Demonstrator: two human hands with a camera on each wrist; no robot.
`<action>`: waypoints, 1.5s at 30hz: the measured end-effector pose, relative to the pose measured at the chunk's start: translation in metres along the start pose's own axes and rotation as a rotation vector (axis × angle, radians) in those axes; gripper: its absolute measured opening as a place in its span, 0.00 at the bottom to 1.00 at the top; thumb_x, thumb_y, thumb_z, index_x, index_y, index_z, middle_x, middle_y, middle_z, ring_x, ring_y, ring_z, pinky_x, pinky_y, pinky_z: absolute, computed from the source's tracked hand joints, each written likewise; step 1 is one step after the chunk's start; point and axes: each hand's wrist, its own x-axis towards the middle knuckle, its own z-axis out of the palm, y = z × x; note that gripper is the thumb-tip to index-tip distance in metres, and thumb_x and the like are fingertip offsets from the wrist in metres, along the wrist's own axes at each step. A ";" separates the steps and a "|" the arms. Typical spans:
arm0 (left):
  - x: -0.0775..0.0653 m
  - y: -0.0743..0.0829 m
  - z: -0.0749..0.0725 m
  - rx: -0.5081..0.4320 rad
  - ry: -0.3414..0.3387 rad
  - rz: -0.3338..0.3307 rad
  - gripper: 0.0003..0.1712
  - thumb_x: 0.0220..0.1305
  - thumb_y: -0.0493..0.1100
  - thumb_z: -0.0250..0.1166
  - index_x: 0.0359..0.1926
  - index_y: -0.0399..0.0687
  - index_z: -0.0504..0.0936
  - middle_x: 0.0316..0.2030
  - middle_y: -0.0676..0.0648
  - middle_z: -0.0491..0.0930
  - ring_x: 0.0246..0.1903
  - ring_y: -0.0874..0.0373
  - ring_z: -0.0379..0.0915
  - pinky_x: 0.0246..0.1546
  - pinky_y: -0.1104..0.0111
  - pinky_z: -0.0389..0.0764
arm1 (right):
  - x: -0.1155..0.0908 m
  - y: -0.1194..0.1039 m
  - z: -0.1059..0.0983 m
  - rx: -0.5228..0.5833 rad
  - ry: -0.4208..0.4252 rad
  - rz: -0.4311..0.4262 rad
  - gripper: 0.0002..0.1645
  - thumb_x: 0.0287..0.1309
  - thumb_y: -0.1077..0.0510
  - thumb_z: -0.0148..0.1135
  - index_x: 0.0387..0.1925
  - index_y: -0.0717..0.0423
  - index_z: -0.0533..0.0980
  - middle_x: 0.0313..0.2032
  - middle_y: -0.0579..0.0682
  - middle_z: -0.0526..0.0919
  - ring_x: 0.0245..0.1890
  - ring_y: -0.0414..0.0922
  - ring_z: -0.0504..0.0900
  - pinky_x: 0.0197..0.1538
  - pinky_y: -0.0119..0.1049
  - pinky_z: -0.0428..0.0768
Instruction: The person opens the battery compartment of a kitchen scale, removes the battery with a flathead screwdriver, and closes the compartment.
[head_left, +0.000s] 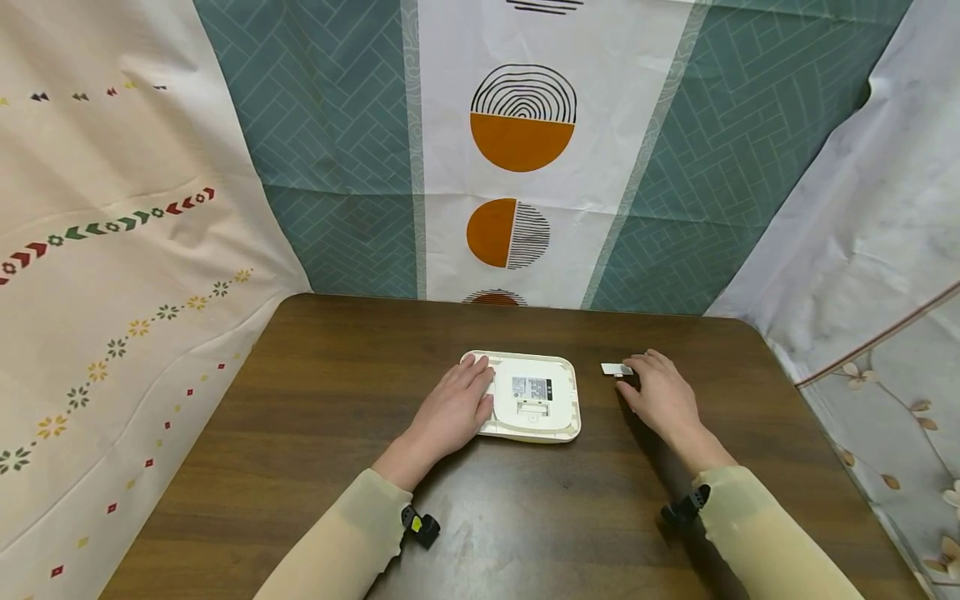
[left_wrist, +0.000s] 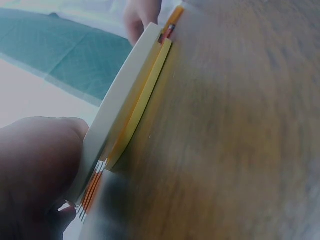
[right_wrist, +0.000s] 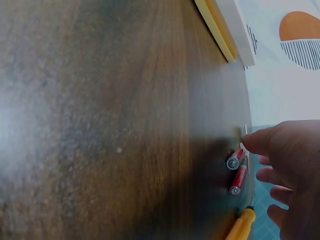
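Note:
A white rounded-rectangular device (head_left: 555, 380) with a cream edge lies on the table, its label and uncovered battery compartment facing up. My left hand (head_left: 453, 404) rests across its left end, fingers laid over the surface. To the right of the device, my right hand (head_left: 662, 392) pinches the right end of a small white battery cover (head_left: 612, 368) between thumb and forefinger, low over the table. In the right wrist view, two red batteries (right_wrist: 239, 180) lie by the thumb. They are hidden behind the hand in the head view.
A yellow-handled tool (right_wrist: 241, 227), probably a screwdriver, lies beyond the batteries in the right wrist view. The brown wooden table (head_left: 337, 375) ends against a patterned cloth (head_left: 517, 183) at the back. More cloth hangs at both sides.

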 end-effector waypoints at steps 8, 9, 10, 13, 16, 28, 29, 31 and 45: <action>0.000 0.001 0.001 0.003 -0.011 -0.005 0.29 0.86 0.47 0.57 0.79 0.38 0.75 0.81 0.38 0.67 0.84 0.41 0.55 0.83 0.48 0.60 | 0.004 -0.002 0.004 -0.013 -0.011 0.003 0.24 0.71 0.55 0.73 0.61 0.67 0.84 0.66 0.67 0.83 0.78 0.67 0.68 0.75 0.68 0.70; 0.000 0.001 0.001 0.005 -0.016 -0.006 0.29 0.86 0.48 0.56 0.79 0.38 0.74 0.81 0.38 0.67 0.84 0.41 0.55 0.83 0.48 0.59 | 0.004 -0.002 0.004 -0.015 -0.016 0.004 0.24 0.71 0.55 0.73 0.61 0.67 0.84 0.66 0.67 0.82 0.78 0.67 0.67 0.76 0.68 0.70; 0.000 0.001 0.001 0.005 -0.017 -0.006 0.29 0.86 0.48 0.56 0.79 0.38 0.74 0.81 0.38 0.67 0.84 0.41 0.55 0.83 0.48 0.59 | 0.005 -0.002 0.005 -0.018 -0.021 0.004 0.24 0.72 0.55 0.73 0.60 0.67 0.84 0.66 0.67 0.82 0.78 0.67 0.67 0.76 0.68 0.70; 0.000 0.002 0.001 0.007 -0.018 -0.003 0.29 0.87 0.48 0.56 0.79 0.38 0.74 0.81 0.38 0.67 0.84 0.41 0.55 0.83 0.48 0.60 | 0.005 -0.003 0.005 -0.023 -0.030 0.004 0.23 0.72 0.55 0.73 0.60 0.66 0.85 0.66 0.67 0.82 0.78 0.67 0.67 0.76 0.67 0.70; 0.000 0.002 0.000 0.000 -0.004 0.003 0.29 0.86 0.47 0.57 0.78 0.38 0.75 0.80 0.37 0.68 0.83 0.40 0.56 0.83 0.47 0.60 | 0.006 -0.003 0.006 -0.025 -0.035 0.008 0.23 0.72 0.55 0.73 0.60 0.66 0.85 0.66 0.67 0.82 0.78 0.67 0.67 0.76 0.67 0.70; -0.001 0.001 0.001 -0.007 -0.004 0.002 0.29 0.86 0.47 0.57 0.78 0.38 0.75 0.81 0.37 0.68 0.83 0.40 0.55 0.83 0.47 0.60 | 0.006 -0.005 0.008 -0.023 -0.033 0.006 0.21 0.72 0.56 0.73 0.59 0.66 0.85 0.64 0.67 0.84 0.76 0.67 0.70 0.74 0.68 0.72; -0.001 0.001 0.001 -0.008 0.000 0.004 0.29 0.86 0.47 0.57 0.78 0.38 0.75 0.80 0.37 0.68 0.83 0.40 0.56 0.83 0.47 0.60 | 0.005 -0.005 0.008 -0.022 -0.031 0.003 0.21 0.71 0.57 0.73 0.59 0.65 0.86 0.63 0.66 0.85 0.76 0.67 0.70 0.74 0.68 0.73; -0.001 0.000 0.001 -0.007 0.002 0.006 0.29 0.86 0.47 0.57 0.78 0.37 0.75 0.80 0.37 0.68 0.83 0.39 0.56 0.83 0.47 0.61 | 0.005 -0.005 0.008 -0.020 -0.027 -0.004 0.20 0.71 0.57 0.74 0.58 0.65 0.86 0.62 0.66 0.86 0.75 0.67 0.71 0.73 0.68 0.73; -0.002 0.001 0.001 -0.011 0.014 0.016 0.29 0.86 0.47 0.58 0.78 0.37 0.75 0.80 0.36 0.69 0.82 0.38 0.58 0.82 0.45 0.62 | 0.005 -0.008 0.008 -0.029 0.046 -0.073 0.11 0.68 0.60 0.76 0.49 0.60 0.90 0.52 0.62 0.90 0.67 0.67 0.80 0.74 0.64 0.74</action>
